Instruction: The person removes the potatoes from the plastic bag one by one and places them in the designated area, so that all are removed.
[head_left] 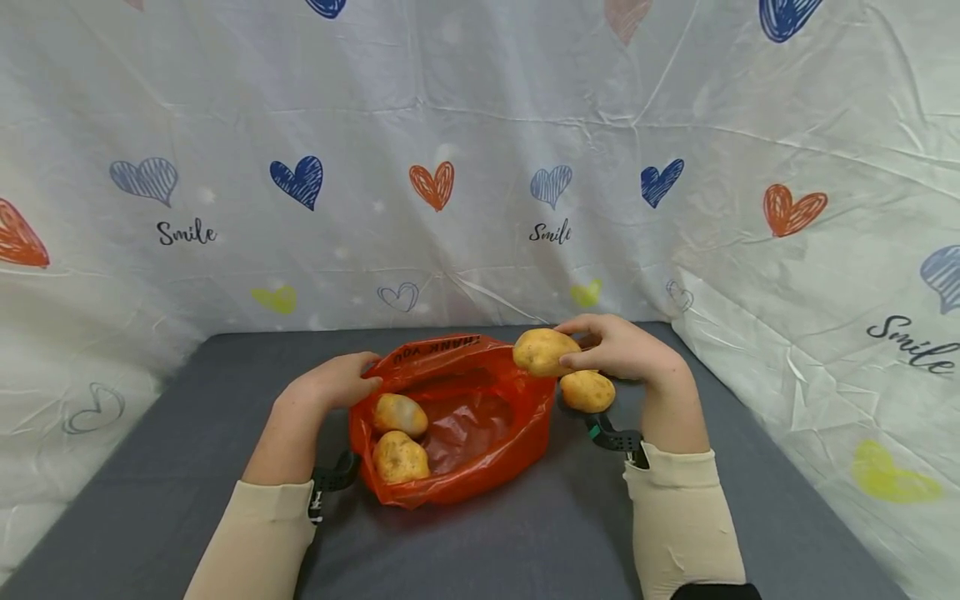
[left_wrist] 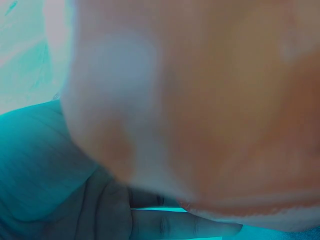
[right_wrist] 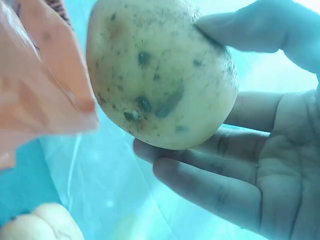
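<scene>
On the grey surface (head_left: 555, 542) stands a red bag (head_left: 525, 454), its mouth wide open and its far rim bearing black letters (head_left: 437, 349). Inside it, along the left wall, lie a far potato (head_left: 400, 414) and a near potato (head_left: 401, 458), close to each other. The left hand (head_left: 330, 382) holds the left rim of the bag between thumb and fingers; in the left wrist view the bag is blurred and covers most of this hand. The right hand (head_left: 615, 346) is partly closed and grips a raised potato (head_left: 542, 352), with the thumb on one side and the fingers on the other. This potato is at the right rim of the bag; whether they touch, I cannot tell. Just below the right hand, beside the bag, an outer potato (head_left: 587, 392) lies on the surface. Behind everything hangs a white cloth (head_left: 480, 92) with printed hearts.
</scene>
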